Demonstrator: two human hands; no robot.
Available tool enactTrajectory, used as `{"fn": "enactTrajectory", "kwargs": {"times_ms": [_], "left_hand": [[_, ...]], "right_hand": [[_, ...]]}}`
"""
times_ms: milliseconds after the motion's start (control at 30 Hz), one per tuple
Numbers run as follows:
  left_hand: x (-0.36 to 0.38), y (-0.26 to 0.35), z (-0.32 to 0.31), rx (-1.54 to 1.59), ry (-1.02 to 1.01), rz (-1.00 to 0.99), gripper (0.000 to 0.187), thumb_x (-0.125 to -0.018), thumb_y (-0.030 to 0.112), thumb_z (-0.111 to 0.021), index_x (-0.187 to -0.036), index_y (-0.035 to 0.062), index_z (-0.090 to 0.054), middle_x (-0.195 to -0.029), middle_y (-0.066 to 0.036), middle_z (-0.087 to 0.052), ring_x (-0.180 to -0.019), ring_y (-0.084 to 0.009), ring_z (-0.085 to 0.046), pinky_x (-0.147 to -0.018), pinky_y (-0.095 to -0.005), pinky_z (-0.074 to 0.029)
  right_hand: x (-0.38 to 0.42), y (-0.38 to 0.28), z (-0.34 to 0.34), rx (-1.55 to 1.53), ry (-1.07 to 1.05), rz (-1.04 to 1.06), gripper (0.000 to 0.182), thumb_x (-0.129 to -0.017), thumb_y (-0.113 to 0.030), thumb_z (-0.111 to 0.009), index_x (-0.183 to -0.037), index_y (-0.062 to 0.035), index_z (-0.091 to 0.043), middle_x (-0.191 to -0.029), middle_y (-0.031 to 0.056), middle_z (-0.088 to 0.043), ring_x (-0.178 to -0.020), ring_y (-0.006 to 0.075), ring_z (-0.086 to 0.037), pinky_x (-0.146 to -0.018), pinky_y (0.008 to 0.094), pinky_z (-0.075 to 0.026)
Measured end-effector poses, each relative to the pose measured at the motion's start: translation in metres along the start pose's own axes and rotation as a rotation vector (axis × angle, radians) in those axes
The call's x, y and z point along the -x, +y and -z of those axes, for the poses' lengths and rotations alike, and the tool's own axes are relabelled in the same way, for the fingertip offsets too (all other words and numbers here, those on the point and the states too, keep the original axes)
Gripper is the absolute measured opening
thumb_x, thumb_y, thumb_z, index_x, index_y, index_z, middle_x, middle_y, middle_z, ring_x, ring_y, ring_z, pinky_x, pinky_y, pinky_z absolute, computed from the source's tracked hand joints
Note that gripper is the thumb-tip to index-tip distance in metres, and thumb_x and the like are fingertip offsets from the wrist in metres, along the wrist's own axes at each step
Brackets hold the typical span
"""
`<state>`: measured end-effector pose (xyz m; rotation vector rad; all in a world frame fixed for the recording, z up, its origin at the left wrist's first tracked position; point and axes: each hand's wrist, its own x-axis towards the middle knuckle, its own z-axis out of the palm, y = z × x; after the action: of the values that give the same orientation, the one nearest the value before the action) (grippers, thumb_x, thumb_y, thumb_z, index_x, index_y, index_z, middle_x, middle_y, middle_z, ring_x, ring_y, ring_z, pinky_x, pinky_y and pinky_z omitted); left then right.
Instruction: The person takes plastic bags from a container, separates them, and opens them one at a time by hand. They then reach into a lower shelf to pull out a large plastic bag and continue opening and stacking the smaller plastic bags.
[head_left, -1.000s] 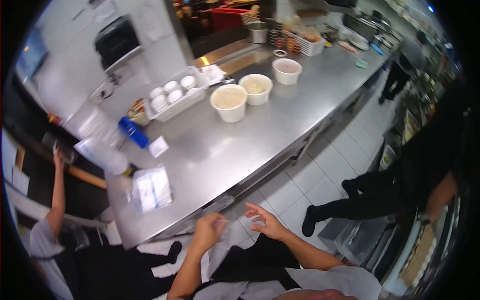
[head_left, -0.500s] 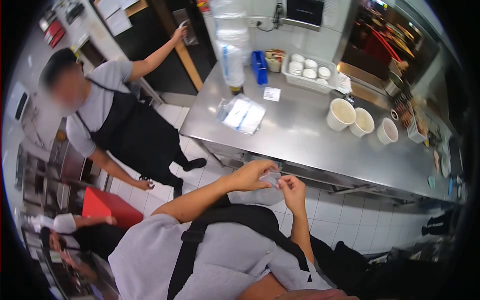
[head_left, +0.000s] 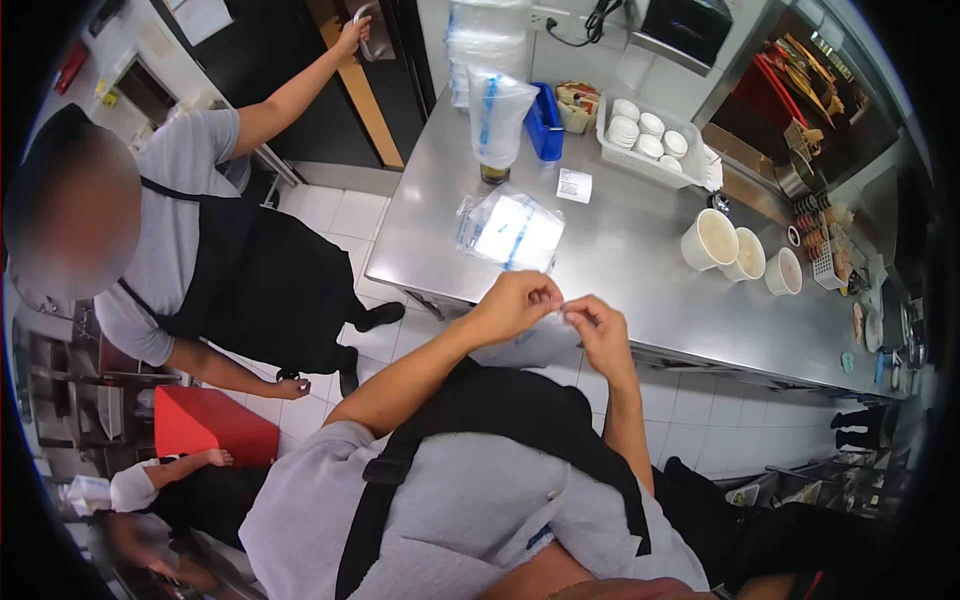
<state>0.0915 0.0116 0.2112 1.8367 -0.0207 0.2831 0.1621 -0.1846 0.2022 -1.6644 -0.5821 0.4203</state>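
A translucent plastic bag (head_left: 530, 345) hangs below my two hands at the counter's front edge. My left hand (head_left: 518, 303) pinches the top of the bag with thumb and fingers. Close beside it on the right, my right hand (head_left: 597, 328) pinches the bag's other upper part, the fingertips nearly touching. Just beyond my hands, a stack of flat clear bags with blue print (head_left: 515, 232) lies on the steel counter (head_left: 620, 255).
Behind are a wrapped cup stack (head_left: 497, 120), a blue holder (head_left: 544, 122), a basket of white lids (head_left: 650, 140) and three white tubs (head_left: 716, 240). At left, a person (head_left: 265, 270) holds a door handle; another person (head_left: 190, 490) is near a red bin (head_left: 212, 430).
Both hands have risen toward the counter edge and come closer together, with the bag hanging lower beneath them. The view has shifted, and the person at left appears nearer.
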Motion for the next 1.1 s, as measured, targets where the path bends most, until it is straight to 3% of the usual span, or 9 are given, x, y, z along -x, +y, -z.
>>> {"fn": "enactTrajectory", "kwargs": {"times_ms": [67, 167, 233, 367, 500, 633, 767, 900, 1100], "left_hand": [[-0.006, -0.015, 0.026, 0.021, -0.012, 0.102, 0.015, -0.092, 0.013, -0.076, -0.093, -0.0014, -0.072, -0.077, -0.006, -0.065, -0.069, -0.0094, -0.052, -0.063, -0.0285, -0.046], [-0.023, -0.014, 0.058, -0.045, 0.005, 0.125, 0.024, -0.093, 0.017, -0.075, -0.083, -0.0032, -0.069, -0.063, -0.006, -0.059, -0.060, -0.0097, -0.046, -0.055, -0.0311, -0.041], [-0.030, -0.019, 0.067, -0.063, -0.011, 0.171, 0.022, -0.095, 0.017, -0.073, -0.084, -0.0025, -0.070, -0.063, -0.002, -0.058, -0.059, -0.0085, -0.046, -0.054, -0.0301, -0.040], [-0.040, -0.038, 0.077, -0.065, 0.042, 0.157, 0.020, -0.098, 0.015, -0.070, -0.089, -0.0023, -0.072, -0.066, 0.001, -0.060, -0.061, -0.0069, -0.047, -0.055, -0.0274, -0.040], [-0.043, -0.037, 0.079, 0.244, 0.022, 0.248, 0.015, -0.099, 0.013, -0.069, -0.099, -0.0011, -0.075, -0.074, 0.005, -0.062, -0.065, -0.0037, -0.049, -0.057, -0.0225, -0.039], [-0.050, -0.026, 0.070, 0.216, 0.090, 0.386, 0.023, -0.100, 0.021, -0.071, -0.088, 0.0011, -0.073, -0.067, 0.007, -0.056, -0.063, -0.0019, -0.044, -0.055, -0.0234, -0.035], [-0.066, -0.034, 0.061, 0.159, 0.238, 0.345, 0.039, -0.100, 0.028, -0.071, -0.072, 0.0018, -0.067, -0.064, 0.008, -0.053, -0.061, -0.0021, -0.041, -0.054, -0.0243, -0.032], [-0.073, -0.030, 0.066, 0.174, 0.207, 0.418, 0.029, -0.100, 0.025, -0.071, -0.084, 0.0007, -0.072, -0.069, 0.007, -0.058, -0.064, -0.0017, -0.045, -0.057, -0.0221, -0.037], [-0.101, -0.030, 0.076, 0.257, -0.072, 0.383, 0.021, -0.097, 0.022, -0.074, -0.100, 0.0012, -0.075, -0.077, 0.005, -0.065, -0.065, -0.0012, -0.051, -0.059, -0.0198, -0.042]], "right_hand": [[-0.021, -0.001, -0.013, -0.048, 0.021, -0.064, 0.017, -0.094, -0.012, -0.072, -0.099, 0.0041, -0.073, -0.083, 0.0053, -0.070, -0.080, 0.0089, -0.062, -0.077, 0.0244, -0.050], [-0.044, -0.005, -0.027, 0.003, 0.102, -0.125, 0.019, -0.095, -0.016, -0.073, -0.088, 0.0018, -0.071, -0.074, 0.0016, -0.067, -0.070, 0.0067, -0.057, -0.064, 0.0241, -0.046], [-0.056, -0.008, -0.029, 0.061, 0.109, -0.205, 0.025, -0.098, -0.019, -0.071, -0.082, 0.0008, -0.069, -0.068, -0.0024, -0.064, -0.064, 0.0049, -0.053, -0.057, 0.0237, -0.042], [-0.083, -0.006, -0.039, -0.049, 0.038, -0.104, 0.020, -0.100, -0.014, -0.066, -0.092, 0.0030, -0.073, -0.076, -0.0017, -0.066, -0.069, 0.0044, -0.055, -0.063, 0.0216, -0.045], [-0.115, 0.007, -0.026, -0.212, -0.100, -0.130, 0.014, -0.097, -0.011, -0.071, -0.096, 0.0026, -0.073, -0.078, -0.0006, -0.068, -0.068, 0.0045, -0.056, -0.062, 0.0220, -0.045], [-0.139, 0.010, -0.014, -0.215, -0.185, -0.154, 0.019, -0.094, -0.015, -0.076, -0.082, -0.0013, -0.070, -0.066, -0.0046, -0.060, -0.059, 0.0020, -0.046, -0.053, 0.0229, -0.036], [-0.153, 0.019, 0.003, -0.265, -0.310, -0.130, 0.020, -0.095, -0.015, -0.075, -0.082, -0.0014, -0.069, -0.067, -0.0045, -0.059, -0.061, 0.0023, -0.047, -0.055, 0.0229, -0.036], [-0.162, 0.021, 0.017, -0.340, -0.543, -0.136, 0.010, -0.098, -0.008, -0.066, -0.098, 0.0010, -0.071, -0.088, 0.0025, -0.070, -0.076, 0.0061, -0.058, -0.072, 0.0234, -0.048], [-0.171, 0.009, 0.020, -0.127, -0.249, -0.079, 0.024, -0.101, -0.017, -0.065, -0.083, -0.0015, -0.070, -0.067, -0.0067, -0.055, -0.063, 0.0039, -0.046, -0.057, 0.0239, -0.037]]}}
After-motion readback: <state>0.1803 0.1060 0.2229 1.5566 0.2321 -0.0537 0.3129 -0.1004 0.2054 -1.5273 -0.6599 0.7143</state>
